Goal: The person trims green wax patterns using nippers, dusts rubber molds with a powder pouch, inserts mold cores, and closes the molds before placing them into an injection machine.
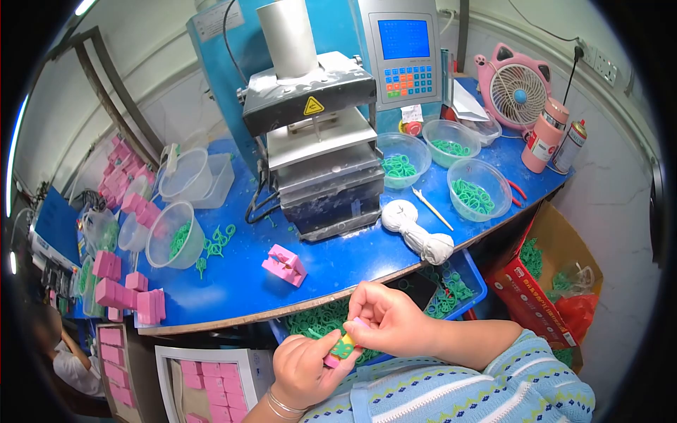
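Close to my body, my left hand (305, 368) is closed around a small pink piece with a green and yellow patterned part (343, 348) on it. My right hand (391, 323) pinches the upper end of the same piece, where a bit of pale pink shows between thumb and finger. Fingers cover much of it, so its exact kind is unclear. Just beyond my hands, on the blue table (233, 282), stands a pink block (285, 265) with a slot in it. Below the table edge lie many green rubbery rings (321, 319) in a blue tray (477, 276).
A press machine (321, 155) with a keypad panel (407, 56) stands at the back. Clear bowls (479, 189) hold green rings. White gloves (417, 231), a pink fan (518, 92) and a red carton (525, 303) are rightward. Pink blocks (116, 292) and another person (74, 363) are leftward.
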The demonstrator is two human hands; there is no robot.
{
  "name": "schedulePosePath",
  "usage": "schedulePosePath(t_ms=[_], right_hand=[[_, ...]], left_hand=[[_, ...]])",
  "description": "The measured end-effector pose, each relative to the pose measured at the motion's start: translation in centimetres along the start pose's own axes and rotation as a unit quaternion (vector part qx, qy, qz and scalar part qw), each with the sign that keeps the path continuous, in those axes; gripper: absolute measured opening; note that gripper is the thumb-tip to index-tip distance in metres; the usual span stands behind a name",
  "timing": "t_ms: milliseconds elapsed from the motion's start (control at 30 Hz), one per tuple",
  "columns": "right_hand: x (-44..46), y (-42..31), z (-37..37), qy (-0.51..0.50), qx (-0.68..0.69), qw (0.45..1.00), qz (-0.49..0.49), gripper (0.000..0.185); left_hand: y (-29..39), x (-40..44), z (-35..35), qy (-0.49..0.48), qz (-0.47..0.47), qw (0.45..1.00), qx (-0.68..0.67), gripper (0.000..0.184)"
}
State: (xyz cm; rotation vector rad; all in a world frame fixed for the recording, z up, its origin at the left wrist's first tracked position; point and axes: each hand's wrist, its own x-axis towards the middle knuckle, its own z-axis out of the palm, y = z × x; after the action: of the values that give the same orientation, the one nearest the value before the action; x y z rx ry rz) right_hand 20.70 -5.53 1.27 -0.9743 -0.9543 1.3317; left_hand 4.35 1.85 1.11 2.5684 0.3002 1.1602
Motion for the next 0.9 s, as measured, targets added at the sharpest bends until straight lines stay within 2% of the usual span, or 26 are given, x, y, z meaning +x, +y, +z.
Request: schedulePosePath(t_ms=[33, 100, 167, 233, 267, 300, 367, 400, 433, 467, 500, 567, 633, 667, 700, 733, 767, 800, 867, 900], right_hand=[[0.2, 0.4, -0.1, -0.001, 0.0, 1.0, 0.001, 0.01], [0.8, 1.2, -0.4, 0.098, -0.176, 0.964, -0.176, 0.009], [1.4, -2.4, -4.3, 0.274, -0.021, 0.954, -0.117, 0.009], [2.0, -1.3, -5.7, 0.257, -0.074, 0.952, -0.151, 0.009], [2.2, -0.5, -6.2, 0.239, -0.123, 0.947, -0.177, 0.009], [2.2, 0.1, -6.1, 0.212, -0.234, 0.946, -0.078, 0.009], [3.4, 1.2, -5.4, 0.229, -0.459, 0.853, -0.101, 0.017], [4.3, 2.4, -5.8, 0.255, -0.528, 0.802, -0.109, 0.025], [4.9, 3.0, -6.3, 0.253, -0.528, 0.803, -0.11, 0.025], [5.5, 3.3, -6.5, 0.245, -0.628, 0.734, -0.09, 0.028], [5.8, 3.5, -6.5, 0.233, -0.717, 0.653, -0.068, 0.03], [5.4, 3.2, -6.0, 0.243, -0.703, 0.665, -0.068, 0.033], [4.5, 2.4, -5.4, 0.206, -0.619, 0.722, -0.23, 0.035], [3.6, 1.5, -4.7, 0.131, -0.598, 0.753, -0.24, 0.04], [3.1, 1.1, -4.1, 0.053, -0.554, 0.797, -0.236, 0.045], [2.8, 0.8, -3.3, -0.002, -0.508, 0.831, -0.225, 0.047], [2.6, 0.7, -2.6, -0.055, -0.46, 0.86, -0.213, 0.048], [2.5, 0.8, -2.1, -0.087, -0.427, 0.878, -0.198, 0.051], [2.5, 0.6, -1.3, -0.138, -0.359, 0.913, -0.137, 0.053], [2.6, 0.8, -1.2, -0.139, -0.358, 0.913, -0.137, 0.053]], left_hand=[[0.1, 0.0, -0.1, -0.004, -0.011, 1.0, -0.013, 0.038], [0.0, -0.7, -0.6, -0.008, -0.022, 0.999, -0.027, 0.037], [-0.8, -2.7, -2.1, 0.025, -0.104, 0.994, -0.009, 0.04], [-1.2, -3.7, -2.8, 0.068, -0.217, 0.973, -0.045, 0.042], [-1.3, -3.6, -2.6, 0.089, -0.261, 0.954, -0.114, 0.043], [-1.3, -3.5, -2.5, 0.087, -0.33, 0.913, -0.221, 0.043], [-1.8, -3.4, -1.6, 0.073, -0.385, 0.845, -0.363, 0.041], [-1.7, -3.1, -1.3, 0.075, -0.383, 0.846, -0.363, 0.041], [-1.6, -2.8, -1.0, 0.058, -0.427, 0.791, -0.435, 0.037], [-1.4, -2.6, -0.9, 0.039, -0.468, 0.727, -0.5, 0.036], [-1.2, -2.6, -0.7, 0.04, -0.471, 0.727, -0.498, 0.036], [-1.1, -2.6, -0.3, 0.041, -0.474, 0.679, -0.56, 0.037], [-1.4, -2.6, -0.3, 0.027, -0.48, 0.68, -0.554, 0.038], [-1.5, -2.7, -0.3, 0.038, -0.494, 0.645, -0.582, 0.035], [-1.6, -2.8, -0.3, 0.048, -0.507, 0.609, -0.608, 0.033], [-1.7, -2.8, -0.2, 0.047, -0.509, 0.607, -0.608, 0.033], [-1.8, -2.8, -0.1, 0.047, -0.512, 0.57, -0.641, 0.031], [-1.9, -2.8, 0.0, 0.046, -0.513, 0.532, -0.672, 0.03], [-1.8, -2.4, 0.1, 0.036, -0.524, 0.519, -0.675, 0.03], [-1.7, -2.2, 0.2, 0.027, -0.533, 0.508, -0.676, 0.03]])
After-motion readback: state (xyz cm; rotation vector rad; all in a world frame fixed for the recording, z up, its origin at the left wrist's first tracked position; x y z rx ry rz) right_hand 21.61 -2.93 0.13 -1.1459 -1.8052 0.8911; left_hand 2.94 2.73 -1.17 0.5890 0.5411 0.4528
